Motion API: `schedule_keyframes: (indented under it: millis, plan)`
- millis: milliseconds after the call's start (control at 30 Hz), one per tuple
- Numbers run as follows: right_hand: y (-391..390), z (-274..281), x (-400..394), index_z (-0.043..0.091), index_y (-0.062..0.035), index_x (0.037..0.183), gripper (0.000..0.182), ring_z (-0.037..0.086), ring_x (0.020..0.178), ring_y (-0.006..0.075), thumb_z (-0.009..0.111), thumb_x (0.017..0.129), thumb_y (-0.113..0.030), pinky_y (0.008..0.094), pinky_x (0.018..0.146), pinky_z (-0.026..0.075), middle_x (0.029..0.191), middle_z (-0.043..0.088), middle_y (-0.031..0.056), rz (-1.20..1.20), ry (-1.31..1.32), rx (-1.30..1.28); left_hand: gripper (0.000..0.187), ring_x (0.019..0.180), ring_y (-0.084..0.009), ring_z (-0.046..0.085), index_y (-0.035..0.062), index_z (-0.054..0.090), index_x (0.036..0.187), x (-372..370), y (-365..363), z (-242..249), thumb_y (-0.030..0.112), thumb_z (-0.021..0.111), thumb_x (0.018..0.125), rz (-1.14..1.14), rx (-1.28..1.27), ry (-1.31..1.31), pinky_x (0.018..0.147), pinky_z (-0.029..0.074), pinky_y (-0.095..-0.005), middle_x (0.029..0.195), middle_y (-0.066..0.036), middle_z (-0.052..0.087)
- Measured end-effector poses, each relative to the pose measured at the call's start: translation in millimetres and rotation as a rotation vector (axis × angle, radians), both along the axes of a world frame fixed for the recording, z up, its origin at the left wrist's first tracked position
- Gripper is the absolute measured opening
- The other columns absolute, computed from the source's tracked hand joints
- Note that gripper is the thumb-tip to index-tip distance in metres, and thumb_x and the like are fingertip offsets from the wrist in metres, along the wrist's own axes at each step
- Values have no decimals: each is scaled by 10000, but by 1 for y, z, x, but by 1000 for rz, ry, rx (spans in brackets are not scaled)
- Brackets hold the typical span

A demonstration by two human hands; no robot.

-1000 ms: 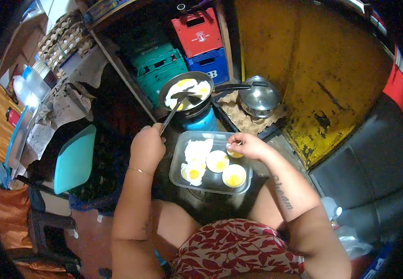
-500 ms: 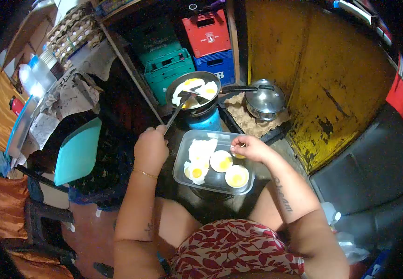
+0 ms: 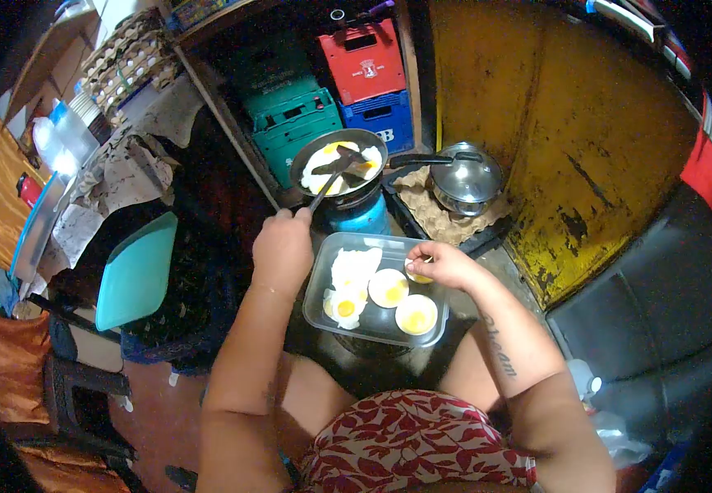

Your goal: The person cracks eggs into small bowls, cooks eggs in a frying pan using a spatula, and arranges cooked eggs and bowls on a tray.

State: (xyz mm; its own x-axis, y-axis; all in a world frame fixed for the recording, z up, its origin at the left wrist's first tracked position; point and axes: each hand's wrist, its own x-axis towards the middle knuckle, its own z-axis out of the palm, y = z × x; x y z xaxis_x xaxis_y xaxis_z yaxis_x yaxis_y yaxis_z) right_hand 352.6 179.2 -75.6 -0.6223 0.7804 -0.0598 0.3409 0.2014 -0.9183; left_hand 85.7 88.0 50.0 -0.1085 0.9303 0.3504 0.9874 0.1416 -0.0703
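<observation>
My left hand [image 3: 283,246] is closed around the handle of a spatula [image 3: 338,167], its dark blade over the fried eggs [image 3: 323,160] in a black frying pan [image 3: 299,169]. Below the pan, a clear plastic container [image 3: 316,316] holds fried eggs [image 3: 347,306] on its left side. Small round white bowls [image 3: 389,288] with yellow egg inside sit on its right side. My right hand [image 3: 442,264] is at the container's far right corner, fingers pinched at the rim of another small bowl [image 3: 418,275], which the hand partly covers.
The pan rests on a burner with a blue canister [image 3: 360,215]. To its right, a lidded steel pot [image 3: 466,182] stands on an egg-tray sheet [image 3: 421,197]. Behind are stacked crates [image 3: 364,70]. A teal lid [image 3: 135,271] and egg trays [image 3: 130,57] are at left.
My left hand has shifted slightly right and up, carrying the spatula blade to the pan's right side over the eggs. My right hand stays at the small bowl.
</observation>
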Motion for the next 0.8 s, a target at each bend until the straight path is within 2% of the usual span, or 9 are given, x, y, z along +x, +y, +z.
schedule_keyframes:
  millis: [100,200,333,433,600,800]
  plan:
    - [0,2,0,648,-26,965,235,552,678,77,725,857,-220,255,597,466,779,621,-1,9,4,-12,164,912,-314,643,77,641,975,2,22,-1,70,539,846,-72,31,126,721,574,-415,953,-134,647]
    - [1,2,2,652,-18,978,260,570,715,92,733,850,-229,265,642,481,816,642,16,-6,36,-18,199,918,-330,643,88,635,987,2,43,1,39,559,810,-130,22,186,742,569,-418,952,-139,637]
    - [4,-4,4,657,-1,985,310,590,774,117,744,839,-260,282,711,495,856,665,42,-9,42,22,134,905,-285,650,111,645,928,3,64,6,85,564,824,-170,13,332,695,581,-396,951,-109,642]
    - [4,-1,5,658,-4,974,312,589,779,122,742,839,-272,285,711,493,845,660,44,-20,15,19,121,900,-269,652,118,654,914,1,71,12,102,573,826,-186,-14,410,675,583,-390,957,-93,647]
    - [4,3,7,658,-17,962,293,582,776,124,740,842,-272,284,720,488,830,650,40,-13,22,5,130,918,-275,651,117,659,926,-2,70,23,104,570,832,-170,-51,448,694,584,-397,979,-93,656]
    - [8,-1,5,653,-18,948,278,570,781,118,737,847,-263,285,733,484,821,642,29,3,22,19,158,928,-322,646,101,641,962,-7,64,18,74,593,815,-120,0,308,751,572,-414,986,-127,650]
